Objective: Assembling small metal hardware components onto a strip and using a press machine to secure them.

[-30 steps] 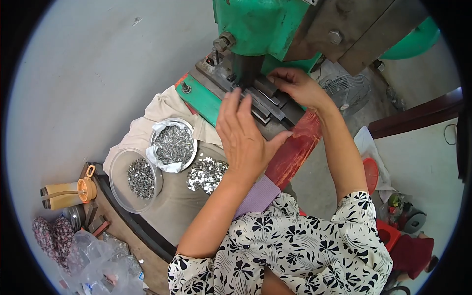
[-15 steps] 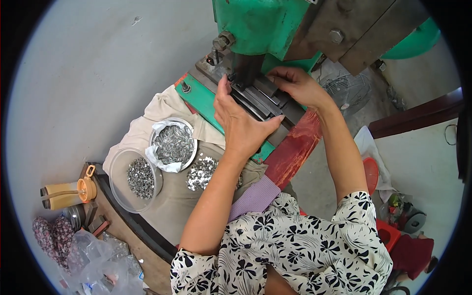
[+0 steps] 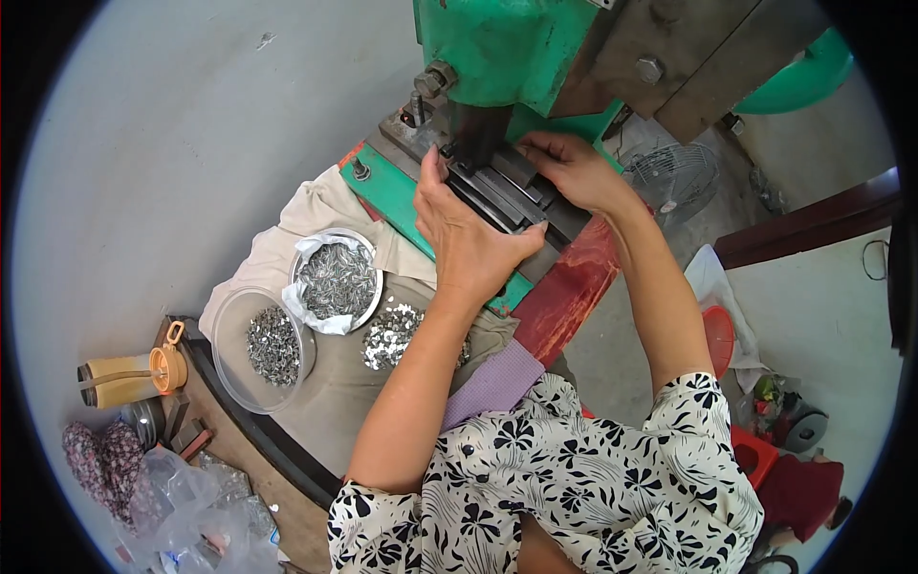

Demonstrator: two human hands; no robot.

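My left hand (image 3: 464, 239) is spread along the near side of the grooved steel die (image 3: 505, 196). Its fingertips reach the far left end, beside the dark press ram (image 3: 481, 129), while the thumb stretches to the right end. No part can be made out in its grasp. On the die's far side is my right hand (image 3: 581, 177), with bent fingers closed together at a dark block (image 3: 516, 167). Anything small between those fingertips is hidden. The green press (image 3: 512, 53) rises over both hands.
Left of my left forearm, a round bowl (image 3: 380, 287) holds thin metal pins. A clear tub (image 3: 220, 349) contains small metal pieces, and a loose heap of metal bits (image 3: 390, 337) lies on the cloth. Behind the press stands a fan (image 3: 674, 177). Another person (image 3: 801, 496) is at lower right.
Both hands stay at the die in nearly the same pose. The view has shifted very slightly; nothing is visibly taken up or let go.
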